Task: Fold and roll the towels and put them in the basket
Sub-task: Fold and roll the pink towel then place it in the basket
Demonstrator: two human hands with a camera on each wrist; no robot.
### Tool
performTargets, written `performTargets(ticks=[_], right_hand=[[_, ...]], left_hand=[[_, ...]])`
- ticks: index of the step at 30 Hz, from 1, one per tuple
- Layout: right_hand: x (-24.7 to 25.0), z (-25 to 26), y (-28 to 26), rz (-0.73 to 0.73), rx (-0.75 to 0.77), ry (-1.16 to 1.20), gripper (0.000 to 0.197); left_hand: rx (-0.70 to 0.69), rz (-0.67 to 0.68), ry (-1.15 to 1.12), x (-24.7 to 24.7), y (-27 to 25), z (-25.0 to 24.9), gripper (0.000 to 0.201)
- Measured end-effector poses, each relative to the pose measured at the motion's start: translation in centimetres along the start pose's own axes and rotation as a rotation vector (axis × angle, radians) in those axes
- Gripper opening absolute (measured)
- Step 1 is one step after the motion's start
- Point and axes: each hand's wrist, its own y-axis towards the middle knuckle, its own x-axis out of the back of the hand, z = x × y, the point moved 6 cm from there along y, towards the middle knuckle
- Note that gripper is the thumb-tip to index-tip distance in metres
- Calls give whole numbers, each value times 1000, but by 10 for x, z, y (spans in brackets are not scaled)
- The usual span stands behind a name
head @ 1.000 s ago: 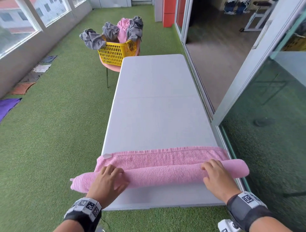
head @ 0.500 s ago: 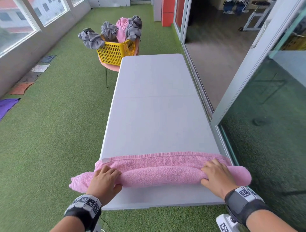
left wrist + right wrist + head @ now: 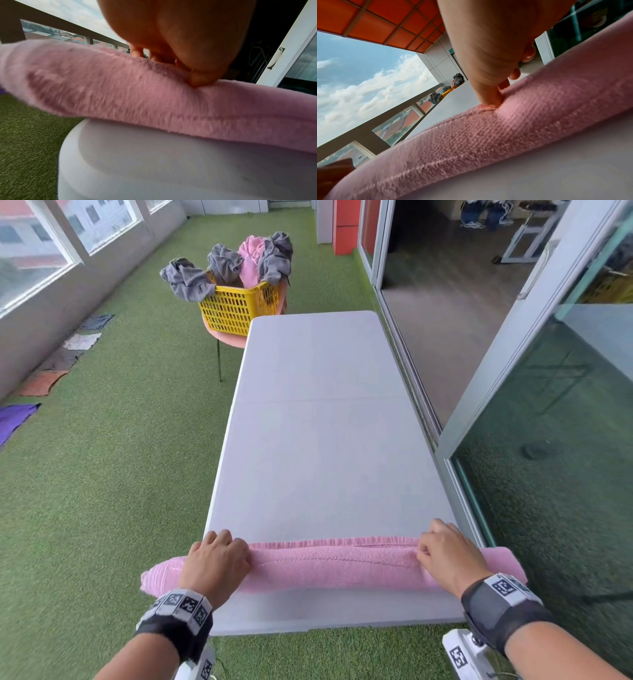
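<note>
A pink towel [image 3: 329,570] lies rolled into a long log across the near end of the white table [image 3: 318,440], both ends overhanging the sides. My left hand [image 3: 219,556] grips the roll near its left end, fingers curled over the far side. My right hand [image 3: 442,549] grips it near the right end. In the left wrist view my left hand [image 3: 168,65] digs its thumb into the towel [image 3: 137,94]. In the right wrist view my right hand [image 3: 501,88] pinches the towel [image 3: 522,128] at its hemmed edge. The yellow basket [image 3: 239,306] stands beyond the table's far left corner.
The basket sits on a pink chair [image 3: 229,338], with grey towels [image 3: 188,280] and a pink one [image 3: 251,261] draped over its rim. Green turf [image 3: 120,457] surrounds the table. A sliding glass door [image 3: 548,440] runs close along the right side. Cloths [image 3: 44,381] lie by the left wall.
Both hands have pushed the roll away from me, and it has taken up the flat strip of towel that lay beyond it. Only the hem shows along the roll's far side.
</note>
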Motion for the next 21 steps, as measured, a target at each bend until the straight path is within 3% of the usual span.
performTargets(ticks=[8,12,15,17,21], right_hand=[[1,3,-3,-78,-1,75,8],[1,2,-6,-27,103,140,36],[-9,-9,-6,73,161,7,59],[-12,-25,-6,84,101,-133,62],[-16,-27,-4,91,41,-128,57]], left_hand=[[-112,-174,-240,9,-8,-5,28],[-150,-118,-244,0,-10,-5,38],[-163,-52,-107,-14,-7,3,57],[-90,-25,-18,-18,-3,16,64],[2,-8,11,-9,11,22,51]])
